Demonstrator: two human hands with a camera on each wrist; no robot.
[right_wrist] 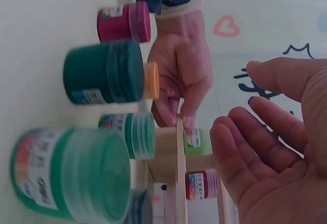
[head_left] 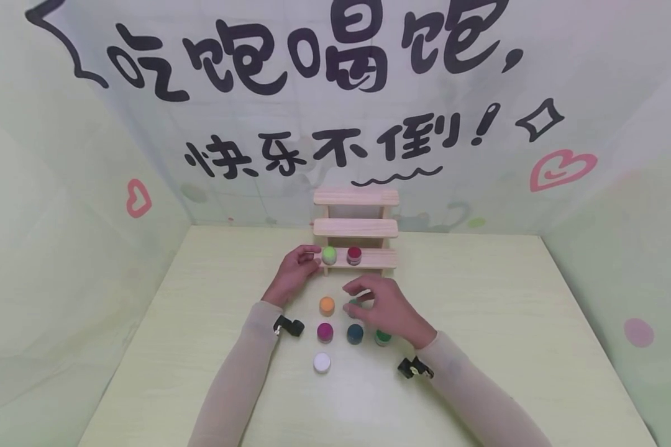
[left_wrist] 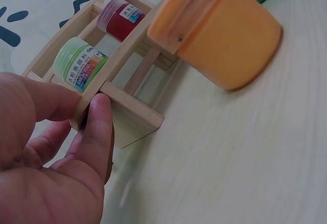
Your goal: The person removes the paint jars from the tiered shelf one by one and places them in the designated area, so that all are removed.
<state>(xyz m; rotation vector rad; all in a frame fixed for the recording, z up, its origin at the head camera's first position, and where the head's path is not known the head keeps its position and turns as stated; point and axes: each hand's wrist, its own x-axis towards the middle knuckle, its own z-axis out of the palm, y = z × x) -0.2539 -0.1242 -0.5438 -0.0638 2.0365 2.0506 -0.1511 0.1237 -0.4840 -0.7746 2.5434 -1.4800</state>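
Note:
My left hand [head_left: 295,272] pinches the left end of the lowest step of a small wooden three-step stand [head_left: 383,257], thumb and fingertips on the board's end. On that step sit a light green paint jar [head_left: 328,255] and, to its right, a dark red paint jar [head_left: 354,255]. Over the jars in front of the stand, my right hand [head_left: 388,307] holds nothing; thumb and fingers are apart and loosely bent. A green paint jar [right_wrist: 127,134] is near its fingertips in the head view, partly covered by them.
On the table stand an orange jar [head_left: 327,305], a magenta jar [head_left: 325,332], a dark teal jar [head_left: 355,334], another green jar [head_left: 383,337] and a white-topped jar [head_left: 322,362]. A dark jar [right_wrist: 138,206] shows partly in the right wrist view. Behind the stand hangs a printed backdrop [head_left: 246,205].

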